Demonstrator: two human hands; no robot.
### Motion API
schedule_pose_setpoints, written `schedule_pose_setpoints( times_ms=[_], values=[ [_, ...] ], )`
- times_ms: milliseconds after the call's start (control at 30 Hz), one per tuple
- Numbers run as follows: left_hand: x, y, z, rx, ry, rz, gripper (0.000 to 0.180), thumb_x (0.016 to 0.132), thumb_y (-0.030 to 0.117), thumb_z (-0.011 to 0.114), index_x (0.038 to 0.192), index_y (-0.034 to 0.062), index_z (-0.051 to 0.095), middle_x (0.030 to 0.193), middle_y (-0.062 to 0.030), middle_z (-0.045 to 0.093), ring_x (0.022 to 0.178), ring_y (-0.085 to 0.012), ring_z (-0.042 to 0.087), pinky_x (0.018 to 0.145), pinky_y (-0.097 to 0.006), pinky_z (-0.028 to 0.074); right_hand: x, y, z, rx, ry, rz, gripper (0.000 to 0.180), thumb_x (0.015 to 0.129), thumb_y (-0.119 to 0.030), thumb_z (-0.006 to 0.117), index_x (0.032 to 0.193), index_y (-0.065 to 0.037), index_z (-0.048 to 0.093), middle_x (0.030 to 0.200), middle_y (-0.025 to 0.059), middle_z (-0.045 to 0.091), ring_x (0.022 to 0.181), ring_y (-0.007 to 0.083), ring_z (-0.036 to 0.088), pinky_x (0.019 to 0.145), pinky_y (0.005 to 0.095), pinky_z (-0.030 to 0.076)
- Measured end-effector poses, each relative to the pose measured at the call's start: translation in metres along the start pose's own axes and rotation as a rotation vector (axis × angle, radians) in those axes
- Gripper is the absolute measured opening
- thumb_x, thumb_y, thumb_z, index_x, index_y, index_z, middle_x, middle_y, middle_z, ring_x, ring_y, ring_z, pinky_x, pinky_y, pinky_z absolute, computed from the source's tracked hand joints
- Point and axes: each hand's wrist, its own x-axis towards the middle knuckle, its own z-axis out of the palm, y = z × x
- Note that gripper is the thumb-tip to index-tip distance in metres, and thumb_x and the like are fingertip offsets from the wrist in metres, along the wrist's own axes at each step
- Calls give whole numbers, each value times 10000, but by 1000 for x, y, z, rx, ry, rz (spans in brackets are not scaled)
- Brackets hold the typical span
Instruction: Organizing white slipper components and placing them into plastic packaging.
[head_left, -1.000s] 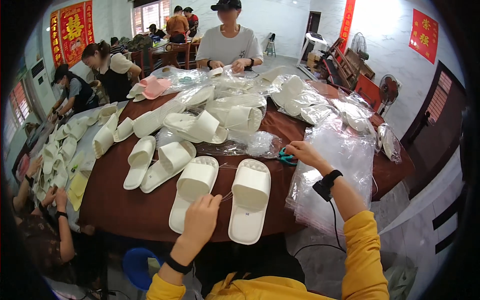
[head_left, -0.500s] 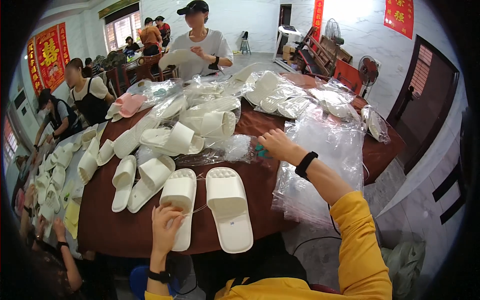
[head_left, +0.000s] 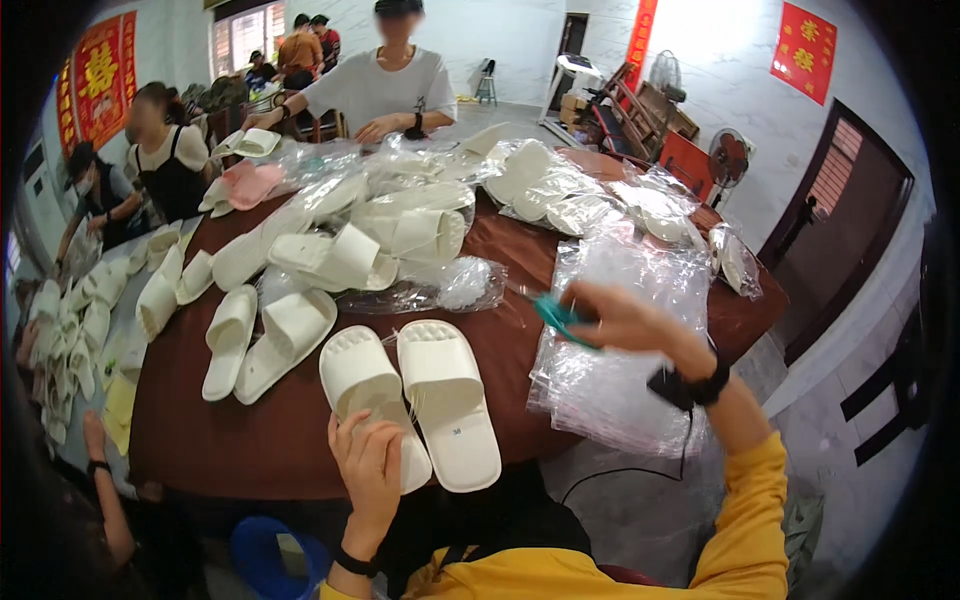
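Two white slippers lie side by side at the near table edge, toes pointing away from me. My left hand (head_left: 368,475) grips the left slipper (head_left: 358,375) by the edge of its strap, with curled fingers. The right slipper (head_left: 455,435) touches it and has a small mark on its insole. A thin string shows near the toes. My right hand (head_left: 630,325), slightly blurred, is closed around teal-handled scissors (head_left: 560,318). It holds them above the table, over a stack of clear plastic bags (head_left: 625,390), blades pointing left.
Another slipper pair (head_left: 285,345) lies to the left; bagged slippers (head_left: 540,180) cover the far side of the brown tablecloth (head_left: 190,440). A person in white (head_left: 380,90) stands across. Other people work at a left-hand table. A blue bin (head_left: 262,560) stands below.
My right hand has lifted the scissors off the table and drawn them nearer. The left slipper has shifted right against its mate. The person across now reaches toward slippers at the far left.
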Motion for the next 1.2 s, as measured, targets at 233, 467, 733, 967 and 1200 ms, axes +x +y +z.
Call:
schedule_pose_setpoints(
  times_ms=[233,467,733,967,1200],
  values=[
    [5,-7,-11,-47,80,-16,65,808,43,651,868,66,636,873,-64,593,958,-290,535,965,-469,372,-61,-13,151,700,-770,-54,688,930,-639,461,1226,-20,400,968,81,562,947,185,642,794,315,514],
    [9,2,-19,104,64,53,87,791,63,665,869,92,638,906,-29,599,979,-265,522,893,-421,362,-10,-19,157,718,-958,107,776,878,-779,320,1186,-72,411,984,67,536,986,211,658,714,269,531],
    [10,-1,-20,175,55,83,92,796,118,680,880,135,648,937,9,601,995,-242,505,919,-414,312,2,-25,168,663,-727,73,775,837,-813,376,965,-61,515,755,22,520,664,145,664,537,257,473],
    [-5,-9,-52,6,67,-70,108,753,36,698,840,95,672,889,-13,623,942,-264,508,830,-373,390,-32,-50,117,139,-272,-97,410,900,-413,659,907,-5,615,677,147,600,544,287,586,528,414,452],
    [-30,-5,-141,-410,-123,-291,96,730,-38,624,728,51,660,726,-64,615,774,-208,555,693,-293,427,28,17,33,-57,422,118,337,873,-248,675,1009,-9,479,699,167,615,607,257,639,542,396,480]
  ],
)
